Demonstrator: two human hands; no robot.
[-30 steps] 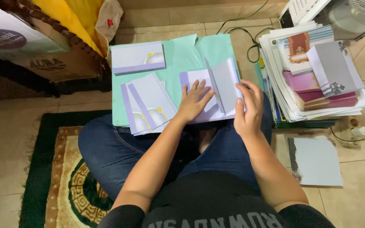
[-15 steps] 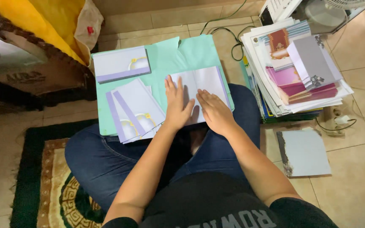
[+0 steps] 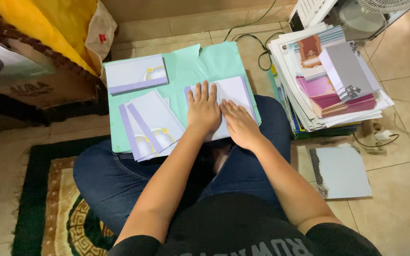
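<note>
Card flap now folded shut: a second ago it stood open under the right hand (image 3: 239, 124). Both palms, left hand (image 3: 203, 110) too, press flat on the lavender-edged card (image 3: 233, 92), fingers spread, gripping nothing. Card sits at the teal folder's (image 3: 186, 71) right edge, paper stack (image 3: 330, 80) just beyond; bare folder lies left of it.

The floor (image 3: 404, 199) is beige tile, with a dark green rug (image 3: 39, 208) patterned in gold at lower left. A cardboard box (image 3: 29, 85) under yellow cloth (image 3: 48, 23) stands at upper left, and a tall stack of papers and books (image 3: 328, 80) sits at right, near a white fan (image 3: 380, 9) and black cables (image 3: 257, 42). Light is even and soft, with no strong shadows.
</note>
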